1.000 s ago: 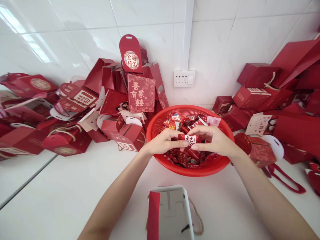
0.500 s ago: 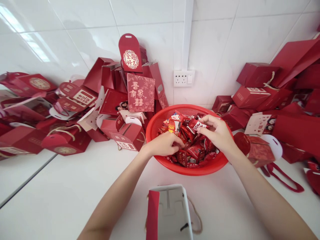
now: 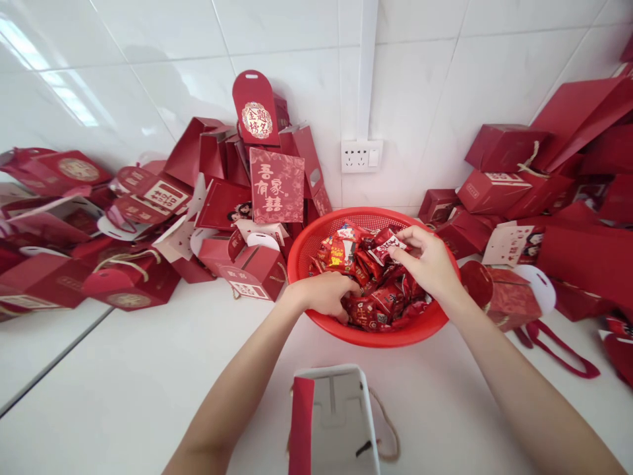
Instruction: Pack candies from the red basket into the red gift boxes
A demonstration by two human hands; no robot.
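Note:
A red plastic basket [image 3: 378, 341] with perforated sides holds many small red wrapped packets [image 3: 368, 311]. My right hand [image 3: 424, 260] is over its right side, pinching a red and white wrapped candy [image 3: 388, 247] between thumb and fingers. My left hand [image 3: 324, 295] reaches in at the left, thumb and forefinger spread apart over the packets, and some fingertips are hidden among them. In front of the basket, an open gift box [image 3: 341, 422] with a red flap, white inside and rope handle stands on the table. A small dark mark shows inside it.
Red gift boxes are piled along the wall at left [image 3: 131, 280] and right [image 3: 499, 194]. A taller stack [image 3: 277, 185] leans behind the basket. A wall socket [image 3: 362, 157] is above it. A red ribbon loop [image 3: 564, 349] lies at right on the white table [image 3: 123, 376].
My left hand has shifted slightly down and its thumb and forefinger have spread apart. The right hand keeps its hold on the candy, nearly in place. The open box has not moved.

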